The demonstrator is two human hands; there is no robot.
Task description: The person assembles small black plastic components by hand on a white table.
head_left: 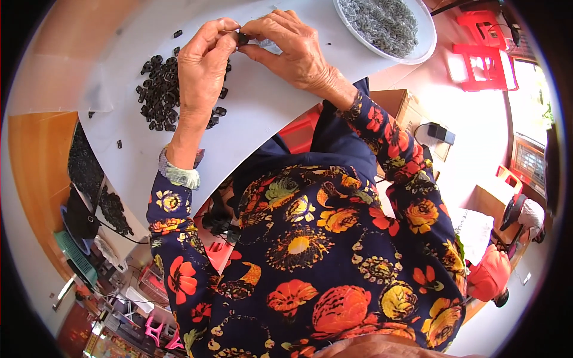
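My left hand (206, 65) and my right hand (292, 51) meet over the pale table (262, 95). Thumbs and fingertips of both are pinched round one small black plastic piece (242, 39). Behind my right fingers lies some clear, shiny material (265, 44), partly covered by the hand. A loose pile of small black pieces with holes (160, 89) spreads beside and under my left wrist. Toward the far right of the table stands a white round basin (418, 58) full of small clear-grey parts (382, 27).
Single black pieces lie apart from the pile, one near the table's left edge (119, 144). A cardboard box (397, 107) and red stools (483, 65) stand at the right. Another person in a red top (492, 274) is farther off at the lower right.
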